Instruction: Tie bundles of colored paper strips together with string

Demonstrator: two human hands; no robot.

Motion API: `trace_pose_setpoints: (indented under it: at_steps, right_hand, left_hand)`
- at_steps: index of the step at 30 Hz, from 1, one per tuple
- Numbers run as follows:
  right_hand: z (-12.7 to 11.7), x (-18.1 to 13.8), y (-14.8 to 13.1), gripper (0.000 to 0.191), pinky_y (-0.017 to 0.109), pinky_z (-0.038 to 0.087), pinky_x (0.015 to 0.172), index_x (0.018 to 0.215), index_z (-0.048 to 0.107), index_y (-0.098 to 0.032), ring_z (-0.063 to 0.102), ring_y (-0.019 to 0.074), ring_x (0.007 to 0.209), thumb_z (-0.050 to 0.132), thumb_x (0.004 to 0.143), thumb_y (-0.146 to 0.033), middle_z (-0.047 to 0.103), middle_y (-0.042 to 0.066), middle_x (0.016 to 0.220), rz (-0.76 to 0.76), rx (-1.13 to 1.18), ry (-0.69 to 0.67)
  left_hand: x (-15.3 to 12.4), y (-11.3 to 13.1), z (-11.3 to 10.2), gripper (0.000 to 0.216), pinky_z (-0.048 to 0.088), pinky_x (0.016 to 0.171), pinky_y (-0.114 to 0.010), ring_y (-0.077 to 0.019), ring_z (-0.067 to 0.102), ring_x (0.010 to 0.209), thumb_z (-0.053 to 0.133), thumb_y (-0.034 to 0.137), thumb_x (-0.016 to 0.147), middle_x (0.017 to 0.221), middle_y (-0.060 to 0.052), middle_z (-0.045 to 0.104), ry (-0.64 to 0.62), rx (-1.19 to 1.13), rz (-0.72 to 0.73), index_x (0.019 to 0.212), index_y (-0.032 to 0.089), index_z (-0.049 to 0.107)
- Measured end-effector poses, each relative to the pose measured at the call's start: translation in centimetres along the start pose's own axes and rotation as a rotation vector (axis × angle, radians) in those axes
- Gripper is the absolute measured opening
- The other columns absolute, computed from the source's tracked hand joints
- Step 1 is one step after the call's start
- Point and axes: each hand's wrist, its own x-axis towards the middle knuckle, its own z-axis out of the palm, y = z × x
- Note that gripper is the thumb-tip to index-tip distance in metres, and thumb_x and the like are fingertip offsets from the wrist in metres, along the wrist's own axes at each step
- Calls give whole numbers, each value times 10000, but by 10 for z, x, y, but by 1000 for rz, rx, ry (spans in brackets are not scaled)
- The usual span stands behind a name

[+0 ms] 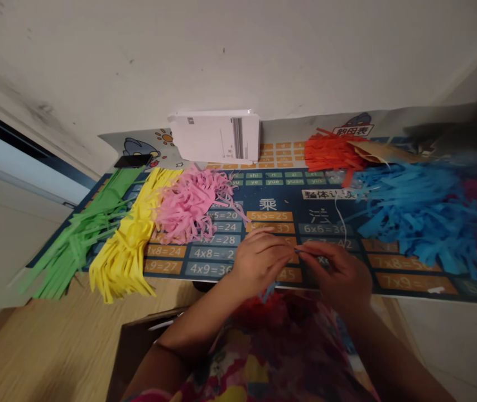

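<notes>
My left hand (pixel 259 258) and my right hand (pixel 341 273) meet at the fingertips above the table's front edge. Both are closed in a pinch around a small dark-blue bit of twisted paper (pixel 298 250), mostly hidden by the fingers. Below my left palm hang some blue paper strips (pixel 268 292), and red fringe (pixel 259 311) shows in my lap. A thin white string (pixel 340 216) curves on the table behind my right hand. To the right lies a large bunch of blue fringed paper (pixel 418 212).
Pink (pixel 188 204), yellow (pixel 131 240) and green (pixel 83 234) fringed paper bunches lie left, the last two overhanging the edge. Behind are a white box (pixel 217 137) against the wall, a dark phone (pixel 133 161) and orange-red fringe (pixel 332 152). A printed multiplication chart (pixel 213 254) covers the table.
</notes>
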Motion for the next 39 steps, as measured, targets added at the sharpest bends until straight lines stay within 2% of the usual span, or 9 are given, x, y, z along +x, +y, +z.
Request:
trace_pose_setpoints:
  at_steps: [11,24,27,30,33,34,37,38,39]
  right_hand:
    - [-2,0,0,172,307,580,710,928,742,-274,738,202,792,587,931,-347,776,15,878,-102,-158,-15]
    - [-3,4,0,156,332,584,736,943,756,-310,736,213,790,604,922,-342,775,6,884,-63,-142,-17]
    - [1,0,-1,155,319,579,731,951,750,-292,735,204,791,600,928,-323,776,11,889,-85,-158,-20]
    - [3,-1,-2,177,314,569,731,971,744,-286,730,195,801,570,942,-300,775,9,898,-148,-155,-79]
    - [-11,28,14,173,321,551,747,1012,737,-294,714,195,819,610,920,-365,768,3,940,-192,-158,-126]
    - [-21,48,26,191,328,542,752,1020,735,-290,703,200,820,632,902,-400,764,7,956,-165,-191,-86]
    - [-59,128,76,226,364,498,776,949,745,-234,657,232,829,633,888,-420,742,59,942,-14,-427,248]
    - [-70,156,95,218,391,476,833,933,748,-206,645,261,902,640,880,-387,734,92,968,6,-522,284]
    - [-79,181,112,197,412,458,859,913,750,-180,631,285,947,658,859,-346,724,127,991,24,-615,231]
  left_hand:
    - [0,-1,12,36,532,975,-348,-141,739,811,631,196,910,862,-30,782,-11,33,-66,918,204,666]
    - [-1,-6,12,107,473,1060,-383,-137,745,851,623,142,899,936,-19,788,36,-17,-55,927,224,685]
    - [-1,-7,14,86,482,1033,-375,-141,739,840,636,151,895,918,-22,783,37,-12,-56,928,221,675]
    - [-1,-8,17,22,528,910,-368,-166,714,809,641,199,892,871,-39,762,20,-12,-96,904,206,656]
    - [0,-10,15,72,543,742,-327,-176,678,750,621,228,900,790,-43,727,4,-2,-181,837,199,640]
    - [-1,-10,14,98,541,719,-313,-171,670,732,630,243,901,764,-36,717,6,-6,-214,813,200,640]
    - [0,-11,11,167,551,706,-282,-158,677,713,706,320,866,718,-20,709,-2,-103,-309,758,200,662]
    - [0,-11,12,186,556,693,-272,-158,685,708,723,342,852,708,-19,711,-8,-150,-331,744,199,674]
    - [0,-10,13,201,558,670,-263,-159,692,698,733,360,842,698,-21,714,-13,-191,-350,733,196,687]
